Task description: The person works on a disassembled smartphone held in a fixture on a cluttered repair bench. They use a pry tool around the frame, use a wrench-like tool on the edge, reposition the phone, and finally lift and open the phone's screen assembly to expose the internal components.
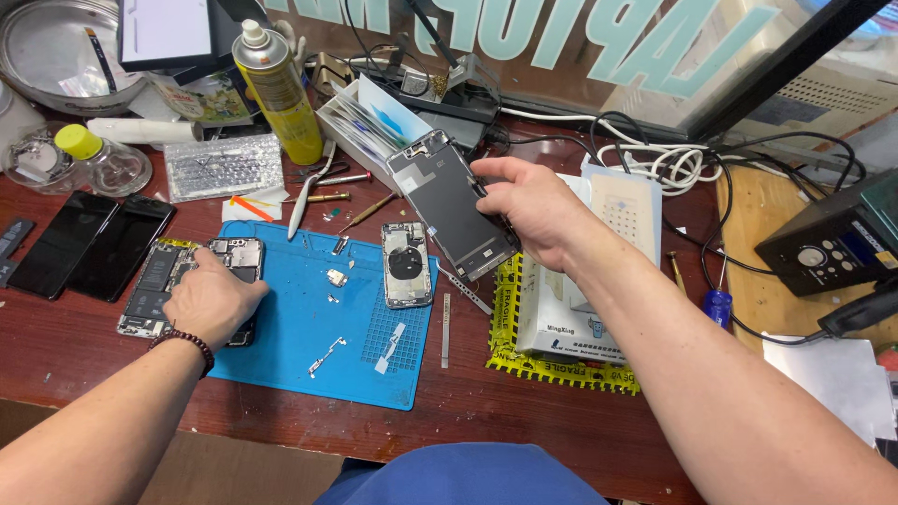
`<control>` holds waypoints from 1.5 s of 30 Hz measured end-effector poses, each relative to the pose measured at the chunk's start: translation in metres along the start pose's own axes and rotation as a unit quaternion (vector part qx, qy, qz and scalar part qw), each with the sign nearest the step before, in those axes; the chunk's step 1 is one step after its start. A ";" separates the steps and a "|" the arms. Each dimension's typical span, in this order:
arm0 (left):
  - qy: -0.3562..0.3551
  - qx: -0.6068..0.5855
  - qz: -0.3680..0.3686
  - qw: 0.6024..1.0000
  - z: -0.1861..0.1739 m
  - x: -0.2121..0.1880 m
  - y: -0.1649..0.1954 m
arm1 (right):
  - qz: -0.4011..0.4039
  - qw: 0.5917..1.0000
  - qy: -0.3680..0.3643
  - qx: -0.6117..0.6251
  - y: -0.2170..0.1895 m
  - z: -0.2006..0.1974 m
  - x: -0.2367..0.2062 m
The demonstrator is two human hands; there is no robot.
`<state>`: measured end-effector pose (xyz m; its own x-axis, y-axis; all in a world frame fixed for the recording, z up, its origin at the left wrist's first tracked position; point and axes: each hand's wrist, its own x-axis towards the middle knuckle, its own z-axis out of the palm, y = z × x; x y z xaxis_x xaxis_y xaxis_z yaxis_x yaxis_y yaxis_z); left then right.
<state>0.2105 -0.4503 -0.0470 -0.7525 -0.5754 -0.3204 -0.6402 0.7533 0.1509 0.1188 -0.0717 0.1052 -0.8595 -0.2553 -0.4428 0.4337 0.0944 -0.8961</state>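
Head view: right hand [533, 208] pinches a flat, dark screen panel [453, 206] by its right long edge, thumb on the near face and fingers behind. The panel is a thin rounded rectangle, matte grey-black with a paler metal rim, held clear of the desk. Its long axis runs from upper left, away from the grip, down to lower right under the palm, and its broad face tilts toward the camera.

Just below and left of that grip, an opened phone body [408, 264] lies on a blue rubbery mat [309, 327], its long axis pointing away from the person, with a dark round part inside.

Left hand [213, 299] lies palm down, fingers closed over another opened phone [164, 281] at the mat's left edge, its boards and battery exposed. A beaded bracelet [187, 341] circles the wrist.

Left of that hand, two glossy black screens [89, 245] lie side by side on the red-brown wooden desk [524, 421]. Beyond it, a yellow spray can [279, 89] stands upright.
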 end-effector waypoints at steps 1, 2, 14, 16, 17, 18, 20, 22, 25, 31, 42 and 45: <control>0.008 0.005 0.005 1.000 -0.003 -0.003 0.004 | -0.007 1.000 0.006 0.000 0.000 -0.004 -0.002; 0.017 0.011 0.009 1.000 -0.007 -0.006 0.007 | -0.014 1.000 0.011 0.001 0.000 -0.008 -0.003; 0.084 -0.127 0.343 0.927 -0.081 -0.110 0.197 | -0.116 0.972 0.148 0.142 -0.011 -0.185 -0.072; 0.076 -0.152 0.434 0.885 -0.079 -0.140 0.252 | -0.129 0.959 0.185 0.172 -0.008 -0.226 -0.090; 0.054 -0.163 0.473 0.864 -0.077 -0.154 0.282 | -0.134 0.954 0.195 0.185 -0.006 -0.247 -0.098; 0.033 -0.172 0.509 0.843 -0.074 -0.168 0.308 | -0.140 0.948 0.203 0.201 -0.003 -0.265 -0.105; 0.033 -0.153 0.588 0.793 -0.062 -0.200 0.356 | -0.166 0.932 0.207 0.248 0.007 -0.300 -0.117; 0.025 -0.116 0.634 0.764 -0.048 -0.227 0.398 | -0.173 0.918 0.220 0.280 0.016 -0.333 -0.131; -0.002 -0.027 0.633 0.774 -0.029 -0.255 0.436 | -0.146 0.910 0.228 0.316 0.035 -0.360 -0.147; -0.024 0.069 0.611 0.788 -0.002 -0.279 0.473 | -0.106 0.901 0.208 0.364 0.054 -0.398 -0.164; -0.090 -0.182 0.508 0.837 -0.028 -0.241 0.489 | -0.099 0.886 0.148 0.428 0.041 -0.399 -0.127; -0.374 -0.512 0.298 0.714 -0.051 -0.226 0.480 | -0.110 0.860 0.098 0.488 0.027 -0.373 -0.098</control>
<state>0.0656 0.0247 0.1449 -0.8905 0.3688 -0.2663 -0.3066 -0.0542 0.9503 0.1138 0.3148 0.1130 -0.9372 0.0132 -0.3485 0.1928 -0.8130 -0.5494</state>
